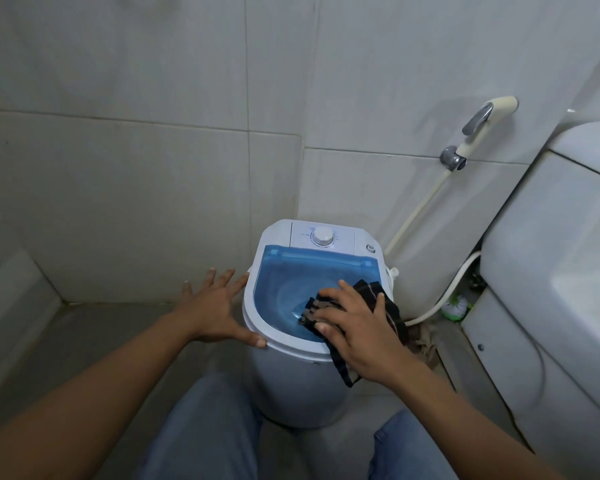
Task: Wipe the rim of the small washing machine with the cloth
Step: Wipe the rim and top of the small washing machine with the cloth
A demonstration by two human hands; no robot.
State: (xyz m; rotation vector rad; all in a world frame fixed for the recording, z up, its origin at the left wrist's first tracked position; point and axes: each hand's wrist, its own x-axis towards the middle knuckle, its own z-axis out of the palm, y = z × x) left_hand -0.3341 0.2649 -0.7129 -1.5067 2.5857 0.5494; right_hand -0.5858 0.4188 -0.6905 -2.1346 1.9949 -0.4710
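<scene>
A small white washing machine (293,382) stands on the bathroom floor, with a translucent blue lid (284,282) and a white dial (323,236) at the back. My right hand (359,332) presses a dark striped cloth (383,299) onto the machine's right front rim, fingers spread over it; part of the cloth hangs down the machine's side. My left hand (219,308) rests against the left side of the rim (248,318), fingers straight and spread, thumb on the front edge.
A toilet cistern (551,271) stands close on the right. A bidet sprayer (485,119) hangs on the tiled wall with its hose (420,209) running down behind the machine. Another hose and a rag lie on the floor to the right. My knees are below.
</scene>
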